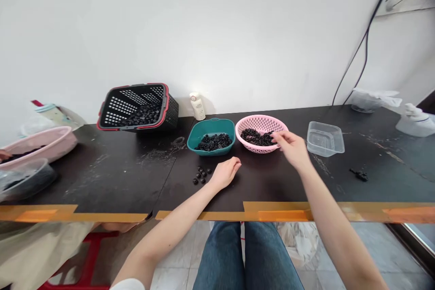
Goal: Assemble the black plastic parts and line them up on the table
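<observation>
right hand (292,148) — fingers half-curled, hold unclear, just beside pink perforated plastic colander (261,122) heaped with small black rounded pieces (254,137) | left hand (226,173) — loosely open, empty, on matte black tabletop (102,176)

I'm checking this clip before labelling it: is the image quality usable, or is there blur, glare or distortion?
In the head view, the right hand looks slightly soft, perhaps from motion; the wide lens stretches the right forearm toward the frame's bottom; the white wall looks bright and washed out, without harsh glare.
</observation>
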